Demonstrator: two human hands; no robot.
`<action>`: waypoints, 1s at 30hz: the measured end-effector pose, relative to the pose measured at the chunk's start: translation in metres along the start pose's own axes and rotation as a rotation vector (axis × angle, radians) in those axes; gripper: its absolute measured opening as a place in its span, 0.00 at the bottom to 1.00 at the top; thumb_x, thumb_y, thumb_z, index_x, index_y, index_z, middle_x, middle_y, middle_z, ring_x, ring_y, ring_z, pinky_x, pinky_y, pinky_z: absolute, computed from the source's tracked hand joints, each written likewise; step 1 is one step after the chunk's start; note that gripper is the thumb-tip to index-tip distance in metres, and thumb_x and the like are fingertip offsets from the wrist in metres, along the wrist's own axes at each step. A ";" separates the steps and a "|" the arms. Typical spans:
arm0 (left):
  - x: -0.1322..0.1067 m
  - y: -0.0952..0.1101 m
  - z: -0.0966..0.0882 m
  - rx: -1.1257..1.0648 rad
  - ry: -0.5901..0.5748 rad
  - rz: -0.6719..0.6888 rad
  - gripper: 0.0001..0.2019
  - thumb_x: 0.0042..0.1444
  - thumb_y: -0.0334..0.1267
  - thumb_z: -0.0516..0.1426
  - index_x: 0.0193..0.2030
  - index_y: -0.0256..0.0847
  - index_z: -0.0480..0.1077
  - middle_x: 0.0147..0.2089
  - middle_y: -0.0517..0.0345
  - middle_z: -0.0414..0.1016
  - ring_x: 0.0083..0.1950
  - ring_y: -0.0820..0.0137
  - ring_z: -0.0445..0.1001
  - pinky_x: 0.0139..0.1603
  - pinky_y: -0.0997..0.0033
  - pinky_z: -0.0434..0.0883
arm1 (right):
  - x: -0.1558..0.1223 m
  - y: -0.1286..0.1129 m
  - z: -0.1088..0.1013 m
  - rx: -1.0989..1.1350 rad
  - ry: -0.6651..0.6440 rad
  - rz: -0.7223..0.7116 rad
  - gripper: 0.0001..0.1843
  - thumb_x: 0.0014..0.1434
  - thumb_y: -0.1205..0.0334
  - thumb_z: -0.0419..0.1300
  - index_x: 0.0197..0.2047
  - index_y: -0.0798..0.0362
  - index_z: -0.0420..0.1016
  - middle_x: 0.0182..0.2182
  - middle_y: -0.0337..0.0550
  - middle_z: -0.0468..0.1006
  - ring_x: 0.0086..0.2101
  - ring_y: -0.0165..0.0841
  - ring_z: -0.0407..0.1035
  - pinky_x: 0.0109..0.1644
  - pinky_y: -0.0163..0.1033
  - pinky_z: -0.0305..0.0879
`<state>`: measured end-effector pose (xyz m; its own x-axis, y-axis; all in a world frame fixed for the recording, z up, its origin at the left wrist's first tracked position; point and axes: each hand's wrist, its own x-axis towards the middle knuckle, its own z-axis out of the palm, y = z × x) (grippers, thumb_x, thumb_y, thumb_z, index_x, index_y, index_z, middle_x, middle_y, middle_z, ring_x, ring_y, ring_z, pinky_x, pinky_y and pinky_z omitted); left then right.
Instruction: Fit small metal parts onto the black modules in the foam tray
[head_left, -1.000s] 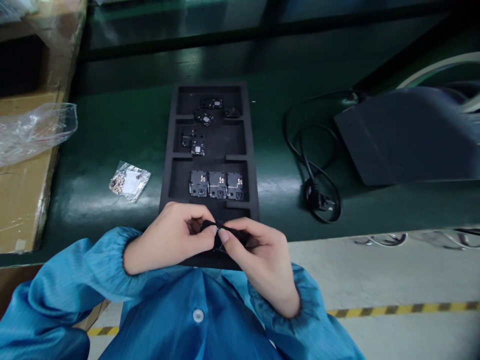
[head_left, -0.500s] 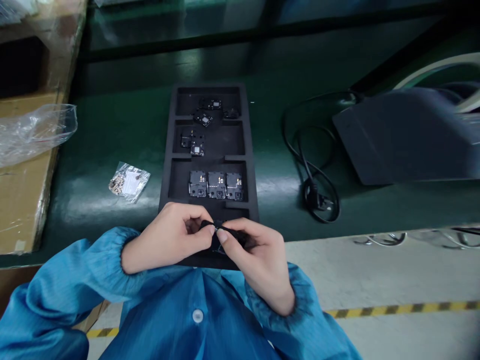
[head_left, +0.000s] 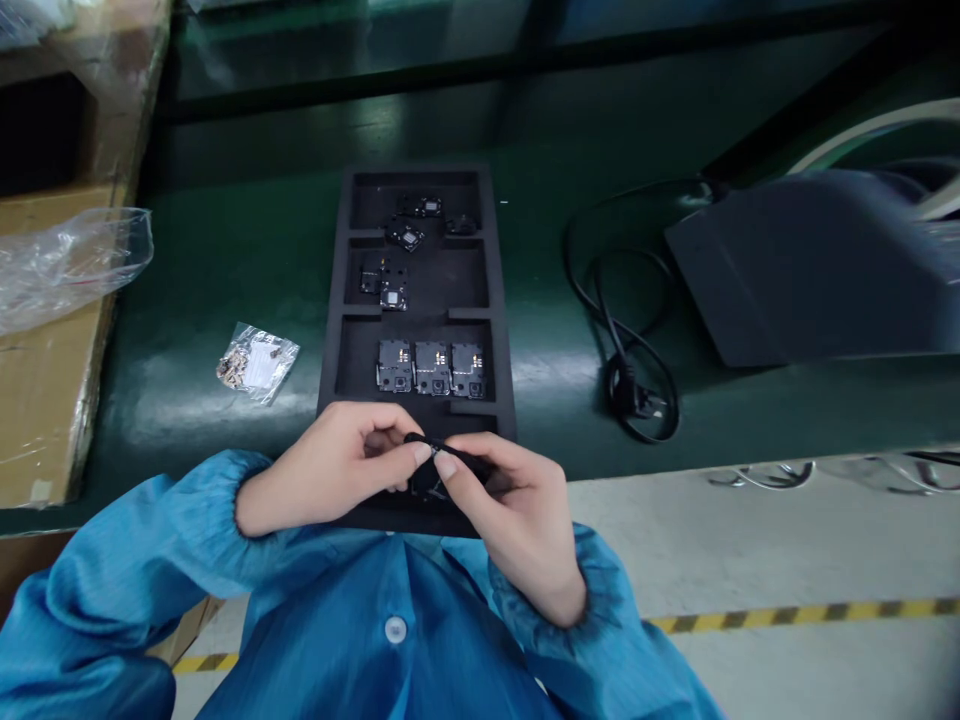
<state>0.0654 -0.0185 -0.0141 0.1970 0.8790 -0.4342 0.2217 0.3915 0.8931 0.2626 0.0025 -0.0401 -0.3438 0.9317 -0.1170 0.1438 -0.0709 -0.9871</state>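
So the left hand point(head_left: 337, 460) and right hand point(head_left: 519, 492) both have a pinched grip on one dark piece point(head_left: 430, 441). Long axis runs crosswise between them.

- Light is dim, the upper right corner near-black.
- Soft glare whitens the glossy dark green table point(head_left: 187, 300).
- The flat dark grey panel point(head_left: 810, 270) blurs rightward.
- The small black part point(head_left: 430, 440) between the hands point(head_left: 345, 465) shows little detail.

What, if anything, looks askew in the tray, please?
At the far end of the tray, one part lies askew, and two nearer parts seem to overlap, unlike the three parts in a neat row.
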 end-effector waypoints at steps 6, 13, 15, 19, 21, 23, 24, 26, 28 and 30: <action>0.008 -0.001 -0.034 0.476 -0.053 0.076 0.09 0.63 0.43 0.60 0.44 0.42 0.77 0.34 0.60 0.81 0.33 0.71 0.79 0.34 0.74 0.72 | 0.001 0.018 -0.024 -0.070 0.214 -0.056 0.12 0.65 0.60 0.64 0.51 0.50 0.79 0.36 0.41 0.80 0.34 0.38 0.74 0.42 0.42 0.71; 0.036 -0.004 -0.024 0.931 -0.362 0.195 0.07 0.63 0.37 0.60 0.43 0.44 0.79 0.41 0.57 0.83 0.42 0.64 0.80 0.40 0.69 0.69 | -0.010 0.037 -0.035 -0.128 0.234 -0.006 0.10 0.63 0.60 0.65 0.47 0.52 0.80 0.33 0.41 0.79 0.33 0.38 0.72 0.39 0.42 0.68; 0.040 -0.004 -0.019 0.969 -0.354 0.187 0.06 0.62 0.37 0.61 0.42 0.43 0.79 0.38 0.56 0.83 0.39 0.64 0.80 0.38 0.69 0.68 | -0.012 0.036 -0.034 -0.122 0.226 -0.013 0.10 0.63 0.60 0.65 0.47 0.52 0.80 0.33 0.41 0.79 0.32 0.38 0.72 0.39 0.42 0.68; 0.042 -0.002 -0.016 0.938 -0.319 0.150 0.06 0.62 0.38 0.60 0.39 0.42 0.79 0.34 0.57 0.81 0.34 0.66 0.78 0.34 0.70 0.65 | -0.011 0.034 -0.035 -0.118 0.210 -0.019 0.09 0.63 0.59 0.65 0.46 0.52 0.80 0.33 0.42 0.79 0.32 0.38 0.72 0.38 0.42 0.69; 0.041 -0.003 -0.016 0.916 -0.306 0.133 0.06 0.63 0.39 0.60 0.40 0.42 0.79 0.34 0.58 0.81 0.34 0.66 0.78 0.33 0.71 0.65 | -0.010 0.033 -0.036 -0.123 0.205 -0.017 0.09 0.63 0.59 0.65 0.46 0.52 0.80 0.34 0.42 0.79 0.33 0.38 0.72 0.38 0.42 0.69; 0.040 -0.005 -0.014 0.925 -0.287 0.139 0.06 0.63 0.39 0.60 0.41 0.43 0.79 0.35 0.57 0.81 0.36 0.65 0.78 0.35 0.70 0.67 | -0.009 0.032 -0.036 -0.131 0.205 -0.025 0.09 0.63 0.59 0.65 0.45 0.51 0.80 0.33 0.42 0.79 0.32 0.38 0.72 0.37 0.42 0.69; 0.040 -0.007 -0.013 0.941 -0.274 0.153 0.07 0.63 0.39 0.60 0.42 0.43 0.79 0.36 0.57 0.81 0.38 0.64 0.79 0.37 0.70 0.69 | -0.009 0.032 -0.036 -0.134 0.207 -0.028 0.08 0.63 0.59 0.65 0.45 0.51 0.80 0.33 0.42 0.79 0.32 0.38 0.72 0.37 0.42 0.69; 0.038 -0.011 -0.011 0.988 -0.236 0.186 0.07 0.63 0.39 0.60 0.43 0.43 0.80 0.41 0.55 0.81 0.42 0.63 0.79 0.40 0.69 0.71 | -0.008 0.032 -0.036 -0.139 0.208 -0.030 0.08 0.63 0.59 0.65 0.44 0.51 0.81 0.33 0.42 0.79 0.32 0.38 0.72 0.36 0.41 0.69; 0.037 -0.015 -0.008 1.049 -0.197 0.212 0.08 0.63 0.39 0.60 0.46 0.43 0.79 0.46 0.54 0.79 0.43 0.63 0.79 0.41 0.68 0.72 | -0.007 0.032 -0.036 -0.136 0.206 -0.029 0.08 0.63 0.59 0.65 0.44 0.51 0.81 0.33 0.42 0.79 0.31 0.38 0.72 0.36 0.41 0.69; 0.033 -0.017 -0.008 1.118 -0.164 0.243 0.11 0.63 0.39 0.60 0.50 0.43 0.77 0.49 0.53 0.78 0.44 0.63 0.79 0.41 0.67 0.74 | -0.008 0.034 -0.036 -0.133 0.206 -0.032 0.08 0.63 0.60 0.65 0.45 0.51 0.81 0.33 0.41 0.79 0.32 0.38 0.72 0.36 0.41 0.69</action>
<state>0.0605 0.0063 -0.0422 0.4539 0.8201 -0.3484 0.8663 -0.3147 0.3878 0.3038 0.0060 -0.0685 -0.1551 0.9867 -0.0478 0.2619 -0.0056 -0.9651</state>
